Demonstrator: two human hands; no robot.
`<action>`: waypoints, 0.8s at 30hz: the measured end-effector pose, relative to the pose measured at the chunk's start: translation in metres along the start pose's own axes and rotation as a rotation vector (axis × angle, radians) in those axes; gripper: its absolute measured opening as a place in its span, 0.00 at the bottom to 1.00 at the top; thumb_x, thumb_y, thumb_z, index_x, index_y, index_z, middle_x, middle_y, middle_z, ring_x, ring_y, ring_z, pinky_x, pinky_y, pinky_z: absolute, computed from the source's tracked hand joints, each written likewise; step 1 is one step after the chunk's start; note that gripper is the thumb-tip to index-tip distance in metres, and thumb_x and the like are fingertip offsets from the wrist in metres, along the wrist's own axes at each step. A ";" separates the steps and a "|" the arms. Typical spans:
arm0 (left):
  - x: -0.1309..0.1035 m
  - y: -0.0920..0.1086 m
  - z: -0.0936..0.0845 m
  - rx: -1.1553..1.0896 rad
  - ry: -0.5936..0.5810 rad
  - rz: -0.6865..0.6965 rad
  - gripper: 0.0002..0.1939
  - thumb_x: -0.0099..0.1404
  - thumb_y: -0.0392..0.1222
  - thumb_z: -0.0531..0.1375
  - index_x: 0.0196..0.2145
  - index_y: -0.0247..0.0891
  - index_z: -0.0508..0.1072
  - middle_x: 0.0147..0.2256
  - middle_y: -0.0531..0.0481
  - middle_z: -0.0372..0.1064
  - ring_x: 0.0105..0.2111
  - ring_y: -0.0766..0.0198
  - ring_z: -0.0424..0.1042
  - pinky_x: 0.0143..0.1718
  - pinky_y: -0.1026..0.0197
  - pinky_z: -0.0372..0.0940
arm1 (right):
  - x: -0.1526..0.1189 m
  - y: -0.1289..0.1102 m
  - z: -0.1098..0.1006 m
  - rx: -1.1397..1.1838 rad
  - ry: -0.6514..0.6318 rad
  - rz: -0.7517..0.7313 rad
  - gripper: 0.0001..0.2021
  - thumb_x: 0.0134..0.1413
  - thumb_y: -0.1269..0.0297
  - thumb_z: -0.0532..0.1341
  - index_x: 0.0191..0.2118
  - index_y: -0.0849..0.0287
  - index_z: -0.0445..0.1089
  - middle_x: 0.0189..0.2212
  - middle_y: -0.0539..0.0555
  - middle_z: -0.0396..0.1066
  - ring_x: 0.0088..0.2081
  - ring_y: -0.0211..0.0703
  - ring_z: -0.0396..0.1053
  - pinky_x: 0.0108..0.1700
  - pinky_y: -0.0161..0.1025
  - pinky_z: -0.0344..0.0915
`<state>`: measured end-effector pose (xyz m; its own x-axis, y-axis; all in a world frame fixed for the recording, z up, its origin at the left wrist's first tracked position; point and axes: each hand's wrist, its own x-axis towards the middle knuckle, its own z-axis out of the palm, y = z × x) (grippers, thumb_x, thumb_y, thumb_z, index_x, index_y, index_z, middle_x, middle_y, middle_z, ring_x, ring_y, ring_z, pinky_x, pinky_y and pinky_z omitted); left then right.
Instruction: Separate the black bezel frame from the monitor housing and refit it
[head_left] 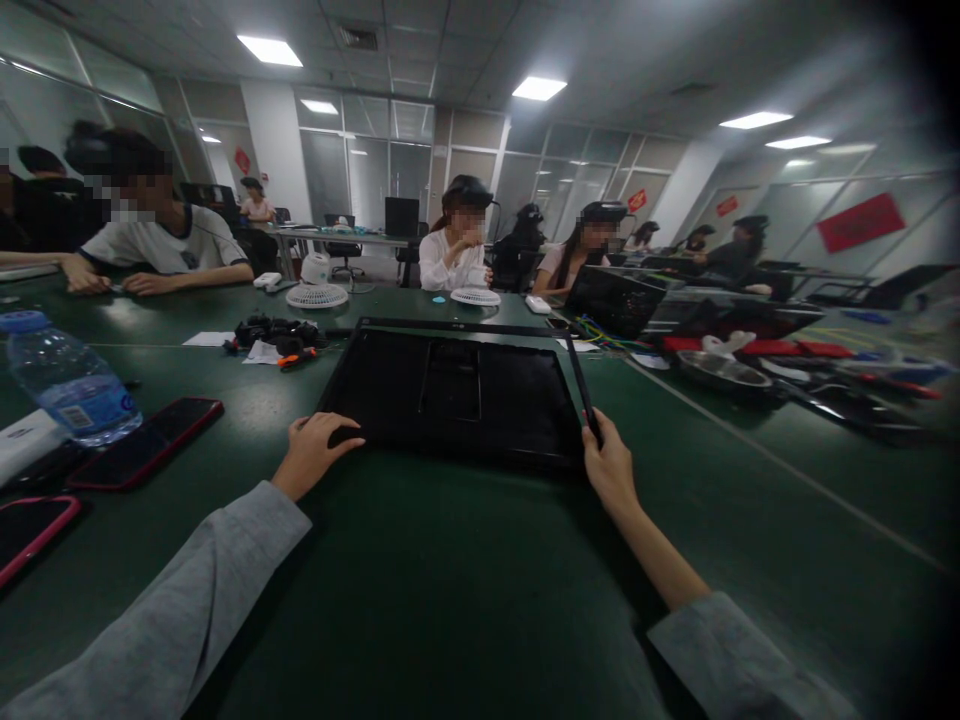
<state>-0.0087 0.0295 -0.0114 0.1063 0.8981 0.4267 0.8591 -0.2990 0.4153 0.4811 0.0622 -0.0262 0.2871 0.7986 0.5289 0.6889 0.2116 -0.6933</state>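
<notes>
A black monitor back shell (pixel 517 400), with a recessed rectangular panel in its middle, lies on the green table (pixel 420 600). A thin black monitor frame (pixel 581 375) shows along its far edge and tilts up at the right. My left hand (pixel 319 445) is closed around the near left corner of the shell, thumb stretched along the near edge and the fingers partly hidden. At the near right corner, my right hand (pixel 609 455) pinches the side strip of the frame, which stands a little apart from the shell.
To the left are a water bottle (pixel 71 385), a dark phone (pixel 150 442) and a pink-edged phone (pixel 34 530). Black parts with orange pieces (pixel 274 338) lie beyond. A metal bowl (pixel 721 370) and tools stand at right. White fans (pixel 316 290) and several people are across the table.
</notes>
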 end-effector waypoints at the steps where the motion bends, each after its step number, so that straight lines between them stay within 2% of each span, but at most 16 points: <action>1: 0.000 0.000 0.000 -0.013 -0.008 0.000 0.16 0.65 0.57 0.60 0.43 0.46 0.75 0.46 0.47 0.75 0.51 0.51 0.70 0.57 0.41 0.55 | -0.001 -0.001 0.000 -0.005 -0.007 0.010 0.26 0.61 0.55 0.52 0.62 0.59 0.63 0.56 0.62 0.69 0.57 0.54 0.67 0.61 0.53 0.59; 5: 0.001 -0.001 -0.001 -0.080 -0.023 0.001 0.18 0.64 0.58 0.60 0.43 0.45 0.76 0.45 0.47 0.76 0.48 0.53 0.71 0.52 0.46 0.61 | -0.004 -0.003 0.000 -0.026 -0.025 0.053 0.26 0.61 0.55 0.52 0.62 0.59 0.63 0.55 0.62 0.70 0.57 0.55 0.67 0.59 0.52 0.61; 12: 0.005 -0.005 0.002 -0.135 0.001 0.004 0.18 0.66 0.59 0.58 0.38 0.42 0.77 0.40 0.47 0.76 0.44 0.55 0.72 0.50 0.49 0.64 | -0.003 -0.005 0.001 -0.072 -0.076 0.122 0.26 0.59 0.57 0.53 0.61 0.59 0.64 0.53 0.63 0.72 0.55 0.57 0.69 0.58 0.54 0.63; 14: 0.006 -0.007 0.003 -0.129 0.053 0.014 0.18 0.67 0.57 0.57 0.41 0.42 0.76 0.43 0.46 0.75 0.46 0.54 0.71 0.53 0.48 0.63 | -0.002 -0.006 0.002 -0.082 -0.078 0.129 0.26 0.59 0.59 0.54 0.61 0.60 0.63 0.53 0.64 0.72 0.54 0.57 0.70 0.58 0.54 0.63; 19: 0.007 -0.014 0.005 -0.056 0.287 -0.029 0.20 0.67 0.52 0.57 0.51 0.39 0.73 0.55 0.41 0.67 0.57 0.52 0.64 0.61 0.44 0.56 | -0.001 -0.002 0.006 -0.103 -0.085 0.137 0.26 0.56 0.65 0.54 0.60 0.63 0.63 0.54 0.66 0.70 0.55 0.56 0.69 0.59 0.54 0.63; 21: 0.007 -0.018 0.006 -0.063 0.310 -0.090 0.22 0.67 0.51 0.57 0.55 0.39 0.70 0.57 0.40 0.66 0.58 0.52 0.64 0.60 0.45 0.58 | 0.001 0.002 0.007 -0.107 -0.085 0.129 0.26 0.56 0.65 0.54 0.61 0.62 0.63 0.54 0.66 0.70 0.56 0.56 0.69 0.59 0.55 0.63; 24: 0.006 -0.026 0.009 -0.103 0.264 -0.196 0.25 0.68 0.50 0.56 0.58 0.36 0.68 0.57 0.37 0.67 0.56 0.51 0.68 0.57 0.46 0.63 | 0.006 0.009 0.008 -0.131 -0.078 0.105 0.25 0.57 0.64 0.54 0.60 0.63 0.64 0.54 0.66 0.71 0.56 0.57 0.69 0.59 0.56 0.63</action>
<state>-0.0259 0.0455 -0.0273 -0.2007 0.8314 0.5182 0.7939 -0.1719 0.5833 0.4837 0.0731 -0.0331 0.3128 0.8547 0.4143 0.7403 0.0539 -0.6701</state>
